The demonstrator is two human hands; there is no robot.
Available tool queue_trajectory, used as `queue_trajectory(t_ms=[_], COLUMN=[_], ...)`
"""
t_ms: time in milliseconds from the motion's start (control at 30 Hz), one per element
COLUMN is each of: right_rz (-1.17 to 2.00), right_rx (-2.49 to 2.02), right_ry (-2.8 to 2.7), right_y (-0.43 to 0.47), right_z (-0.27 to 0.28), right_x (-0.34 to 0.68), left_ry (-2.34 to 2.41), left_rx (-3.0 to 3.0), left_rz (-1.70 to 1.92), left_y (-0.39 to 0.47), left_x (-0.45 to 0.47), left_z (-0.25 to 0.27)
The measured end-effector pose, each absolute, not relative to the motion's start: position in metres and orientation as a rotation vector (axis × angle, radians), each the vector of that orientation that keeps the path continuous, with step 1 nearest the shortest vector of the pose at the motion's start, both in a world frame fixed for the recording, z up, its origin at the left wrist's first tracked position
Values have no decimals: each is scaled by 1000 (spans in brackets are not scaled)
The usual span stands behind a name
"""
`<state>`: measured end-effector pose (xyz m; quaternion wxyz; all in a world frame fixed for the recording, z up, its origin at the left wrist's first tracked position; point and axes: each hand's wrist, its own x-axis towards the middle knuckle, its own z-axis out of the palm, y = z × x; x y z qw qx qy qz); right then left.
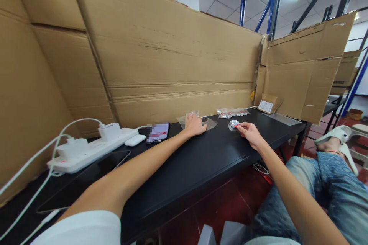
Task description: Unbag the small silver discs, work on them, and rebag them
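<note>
My right hand (250, 134) pinches the red part of a small clear round disc (233, 125), perhaps a suction cup, just over the black table. Further left, my left hand (194, 124) rests on crumpled clear plastic bags (211, 124), with its thumb apart from its fingers. The fingertips are partly lost among the plastic. Behind the disc, several similar clear and red pieces (232, 112) lie in a row in clear wrapping.
On the black table (184, 168) are a phone (158, 133), a white case (135, 140), a power strip (92, 151) with cables and a dark tablet (86, 182). Cardboard walls (178, 53) surround it. A small carton (269, 104) stands back right; another person's legs (307, 183) are at right.
</note>
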<state>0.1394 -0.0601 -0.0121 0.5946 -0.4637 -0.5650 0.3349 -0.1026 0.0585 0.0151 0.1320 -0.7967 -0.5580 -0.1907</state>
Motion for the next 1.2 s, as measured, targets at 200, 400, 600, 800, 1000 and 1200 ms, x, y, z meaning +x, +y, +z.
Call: queue_trajectory(t_ms=[200, 400, 600, 800, 1000, 1200], right_rz=[586, 364, 113, 203, 231, 280], right_rx=[-1121, -1178, -1468, -1486, -1517, -1475], right_ry=[-1504, -1684, -1347, -1111, -999, -1054], right_y=[-60, -59, -52, -54, -58, -54], right_z=[-13, -15, -19, -16, -13, -17], right_x=[135, 131, 142, 144, 142, 144], left_ry=[-1587, -1133, -920, -902, -928, -796], left_rx=[-2559, -2842, -2936, -3010, -3065, -3193], left_rz=[-1027, -1572, -1599, -1657, -1868, -1998], left_y=[54, 23, 1, 1, 9, 13], left_x=[-77, -46, -42, -43, -43, -39], left_z=[14, 6, 8, 10, 6, 2])
